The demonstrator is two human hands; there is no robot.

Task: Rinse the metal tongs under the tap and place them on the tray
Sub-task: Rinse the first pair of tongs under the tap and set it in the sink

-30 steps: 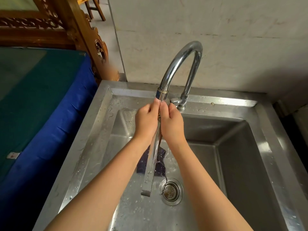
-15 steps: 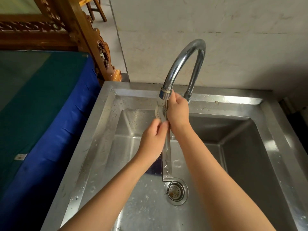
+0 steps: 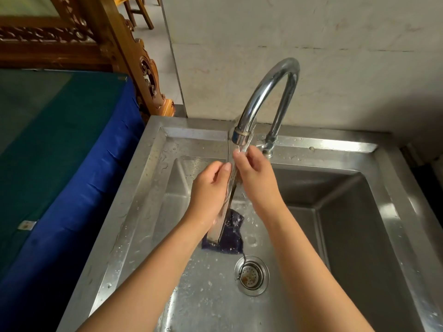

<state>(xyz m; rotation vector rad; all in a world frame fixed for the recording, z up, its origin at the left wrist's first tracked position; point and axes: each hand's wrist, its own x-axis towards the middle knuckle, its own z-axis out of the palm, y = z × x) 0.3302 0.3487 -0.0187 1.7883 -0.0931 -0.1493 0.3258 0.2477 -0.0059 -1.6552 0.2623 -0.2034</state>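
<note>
Blue cover (image 3: pixel 72 176) lies well to the left of the hands, then the left hand (image 3: pixel 211 190) grips the middle of the metal tongs (image 3: pixel 220 224), which hang nearly upright over the sink (image 3: pixel 148 188), and the right hand (image 3: pixel 257 180) pinches their top just under the tap (image 3: pixel 260 94).

Can't see mid-length of the tongs (image 3: pixel 219 224): covered by left hand (image 3: pixel 208 188) on one side and right hand (image 3: pixel 257 180) on the other, top end lost in water blur just above the right fingertips, under the tap (image 3: pixel 266 92). Can't tell whether tong arms are together or apart. Seeing only part of dark cloth (image 3: pixel 233 238) below the left wrist, behind the tongs' lower end; losing both forearms and sink (image 3: pixel 134 200) at bottom edge.
</note>
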